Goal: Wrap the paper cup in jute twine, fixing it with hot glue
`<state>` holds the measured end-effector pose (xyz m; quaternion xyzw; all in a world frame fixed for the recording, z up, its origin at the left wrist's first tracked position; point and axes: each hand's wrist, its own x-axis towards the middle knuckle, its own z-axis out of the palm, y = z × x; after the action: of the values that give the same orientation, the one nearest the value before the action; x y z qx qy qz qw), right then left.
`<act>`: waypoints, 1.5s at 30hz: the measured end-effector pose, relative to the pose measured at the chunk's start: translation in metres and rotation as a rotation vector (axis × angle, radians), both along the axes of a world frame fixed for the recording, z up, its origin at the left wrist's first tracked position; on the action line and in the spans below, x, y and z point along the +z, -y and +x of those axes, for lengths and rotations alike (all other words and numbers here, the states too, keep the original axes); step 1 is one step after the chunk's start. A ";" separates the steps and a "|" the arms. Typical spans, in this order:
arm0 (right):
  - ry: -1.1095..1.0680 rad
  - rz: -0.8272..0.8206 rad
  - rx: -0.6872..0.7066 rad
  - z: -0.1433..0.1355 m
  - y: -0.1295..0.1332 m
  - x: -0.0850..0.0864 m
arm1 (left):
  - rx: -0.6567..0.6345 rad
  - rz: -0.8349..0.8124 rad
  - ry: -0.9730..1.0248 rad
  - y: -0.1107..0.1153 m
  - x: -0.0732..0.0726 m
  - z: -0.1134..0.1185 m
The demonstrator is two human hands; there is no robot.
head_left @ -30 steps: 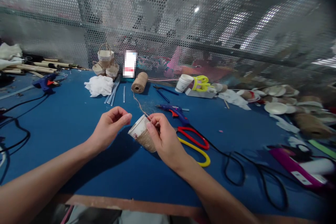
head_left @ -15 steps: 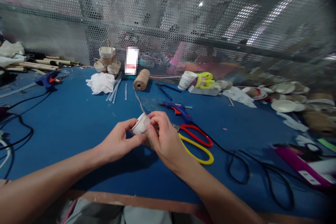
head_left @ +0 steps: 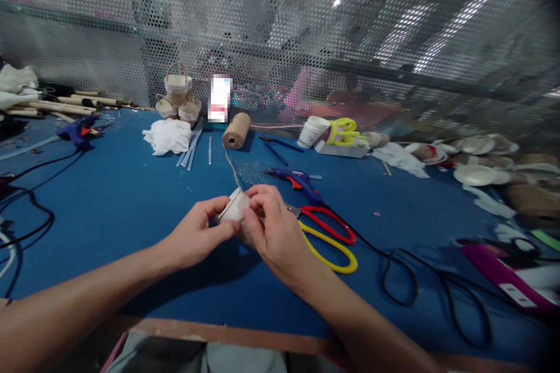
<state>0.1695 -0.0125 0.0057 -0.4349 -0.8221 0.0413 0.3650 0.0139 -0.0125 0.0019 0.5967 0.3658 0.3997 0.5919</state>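
Note:
A small white paper cup (head_left: 235, 207), its lower part wrapped in brown twine, is tilted between both hands near the table's front. My left hand (head_left: 199, 233) grips its rim side with thumb and fingers. On the other side, my right hand (head_left: 273, 230) pinches at the twine-wrapped part, partly hiding it. From the cup a strand of twine (head_left: 231, 166) runs back to the twine roll (head_left: 237, 131). Scissors (head_left: 330, 242) with red and yellow handles lie just right of my right hand, and a blue glue gun (head_left: 300, 182) lies behind them.
Glue sticks (head_left: 191, 148), white cloth (head_left: 167, 137) and twine-wrapped cups (head_left: 178, 96) stand at the back left. Pliers (head_left: 280, 148), a white cup (head_left: 312, 132) and yellow-handled scissors (head_left: 343, 131) are behind. Black cable (head_left: 444, 282) and a purple power strip (head_left: 503, 280) lie at right.
The cup has turned slightly in my hands, and my left thumb has shifted a little on it. The rest looks the same, apart from a slight camera shift.

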 end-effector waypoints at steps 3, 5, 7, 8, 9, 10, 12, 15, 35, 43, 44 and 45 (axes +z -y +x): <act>-0.009 -0.005 0.013 0.001 0.001 0.002 | -0.006 -0.028 0.027 0.000 -0.001 0.000; -0.053 -0.051 0.021 0.004 -0.001 0.004 | -0.013 -0.039 0.039 0.000 0.000 0.000; -0.144 -0.144 0.022 0.008 -0.006 0.006 | -0.025 -0.043 0.050 0.001 0.000 0.001; -0.199 -0.203 0.017 0.010 -0.009 0.008 | -0.034 -0.045 0.056 0.001 0.001 0.001; -0.252 -0.269 0.015 0.011 -0.014 0.011 | -0.045 -0.043 0.062 0.001 0.002 0.001; -0.301 -0.343 0.019 0.012 -0.020 0.014 | -0.058 -0.039 0.067 0.002 0.003 0.001; -0.378 -0.526 0.039 0.010 -0.033 0.021 | -0.094 -0.024 0.069 0.002 0.004 0.000; -0.488 -0.858 0.063 0.001 -0.056 0.029 | -0.143 0.013 0.038 0.003 0.004 -0.003; -0.607 -0.875 -0.162 0.014 -0.106 0.048 | -0.321 0.073 -0.031 0.008 0.012 -0.004; -0.393 -0.685 0.123 0.009 -0.052 0.072 | -0.323 0.071 -0.006 0.010 0.007 -0.004; -0.273 -0.687 0.189 0.004 -0.046 0.070 | -0.327 0.073 -0.010 0.010 0.007 -0.004; -0.143 -0.679 0.239 0.000 -0.043 0.068 | -0.336 0.074 -0.020 0.010 0.006 -0.004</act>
<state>0.1692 0.0310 0.0738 -0.4282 -0.7791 0.3844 0.2489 0.0097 -0.0224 0.0077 0.6750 0.2518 0.3022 0.6242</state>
